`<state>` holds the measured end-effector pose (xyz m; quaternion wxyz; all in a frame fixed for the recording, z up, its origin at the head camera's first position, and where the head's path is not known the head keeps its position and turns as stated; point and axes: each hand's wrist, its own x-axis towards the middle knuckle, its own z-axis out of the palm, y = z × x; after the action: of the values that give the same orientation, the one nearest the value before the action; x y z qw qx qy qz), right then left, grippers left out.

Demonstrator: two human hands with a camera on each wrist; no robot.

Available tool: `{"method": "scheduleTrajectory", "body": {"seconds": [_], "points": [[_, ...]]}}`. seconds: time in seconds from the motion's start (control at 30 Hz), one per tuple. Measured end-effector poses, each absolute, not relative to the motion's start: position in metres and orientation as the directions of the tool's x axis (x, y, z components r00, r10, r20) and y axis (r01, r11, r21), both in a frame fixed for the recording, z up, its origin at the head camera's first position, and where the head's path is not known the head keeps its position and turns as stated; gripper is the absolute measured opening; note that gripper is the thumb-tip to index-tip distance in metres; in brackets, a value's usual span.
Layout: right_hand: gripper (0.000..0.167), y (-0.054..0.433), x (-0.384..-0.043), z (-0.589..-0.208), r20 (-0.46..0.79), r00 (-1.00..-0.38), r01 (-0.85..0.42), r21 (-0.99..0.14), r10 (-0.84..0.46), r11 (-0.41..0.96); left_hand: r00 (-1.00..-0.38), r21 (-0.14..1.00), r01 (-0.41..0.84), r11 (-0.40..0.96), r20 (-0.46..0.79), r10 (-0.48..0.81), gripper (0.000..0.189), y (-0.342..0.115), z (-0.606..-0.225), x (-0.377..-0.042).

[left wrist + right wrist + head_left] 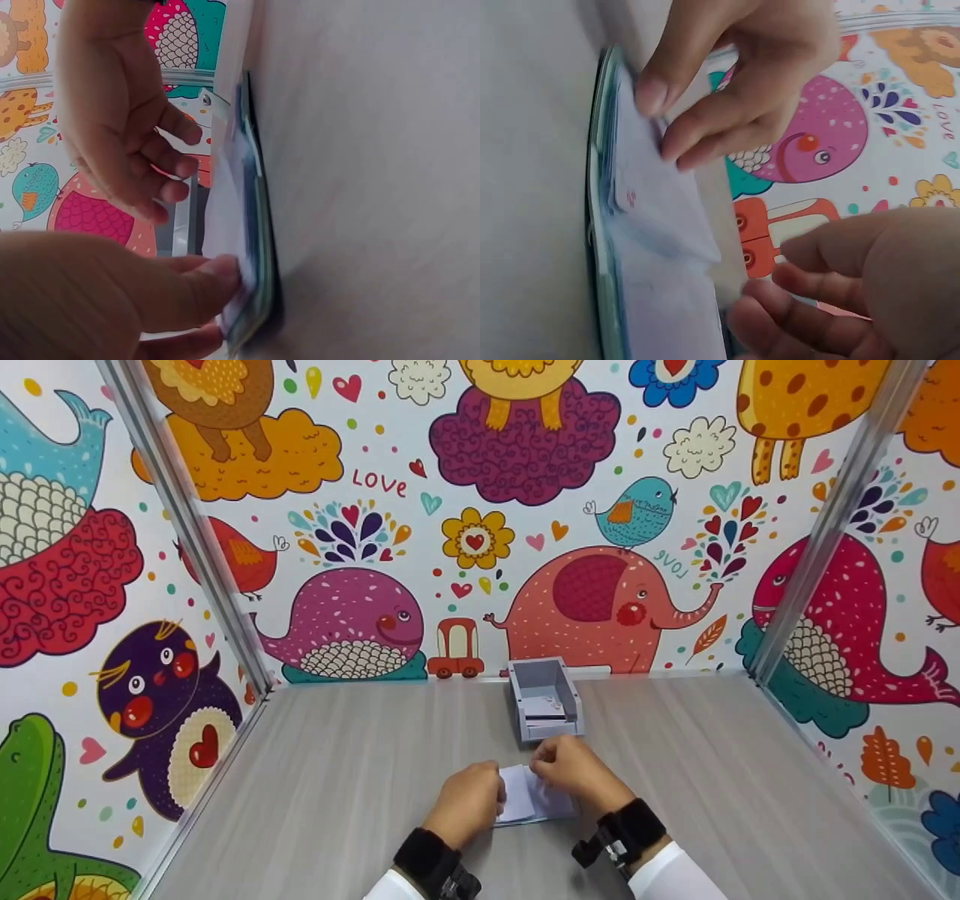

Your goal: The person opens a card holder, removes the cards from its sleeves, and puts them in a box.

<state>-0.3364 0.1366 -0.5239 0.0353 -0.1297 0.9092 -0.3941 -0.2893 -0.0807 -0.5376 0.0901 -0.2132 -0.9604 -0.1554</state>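
Note:
A small booklet-like card holder [517, 799] lies open on the table, with whitish sleeves or pages and a teal-edged dark cover [262, 247]. My left hand [465, 801] pinches its left part; in the left wrist view the thumb [217, 279] lies on the pale leaves. Small red marks show on one leaf [656, 187] in the right wrist view, where it stands slightly raised. Above the right part hovers my right hand [574, 769], its fingers [795, 319] loosely bent with nothing visible between them.
Just beyond the card holder, a grey plastic bin [551, 731] holds flat white cards or papers [544, 707]. Upright panels with cartoon animals [360, 615] close off the back and sides of the wood-grain table [337, 780]. Metal posts [225, 585] stand at the corners.

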Motion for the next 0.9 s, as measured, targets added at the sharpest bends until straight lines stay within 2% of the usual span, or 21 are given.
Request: {"method": "scheduleTrajectory", "body": {"seconds": [0.23, 0.9], "points": [[0.009, 0.146, -0.329, -0.53, -0.057, -0.938, -0.196, -0.728, -0.342, 0.657, -0.889, 0.265, 0.443, 0.857, 0.25, 0.383, 0.019, -0.08, -0.541, -0.29], [0.009, 0.147, -0.33, -0.545, -0.033, -0.921, -0.251, -0.711, -0.389, 0.657, -0.904, 0.265, 0.415, 0.87, 0.227, 0.363, 0.016, -0.079, -0.54, -0.289]]}}
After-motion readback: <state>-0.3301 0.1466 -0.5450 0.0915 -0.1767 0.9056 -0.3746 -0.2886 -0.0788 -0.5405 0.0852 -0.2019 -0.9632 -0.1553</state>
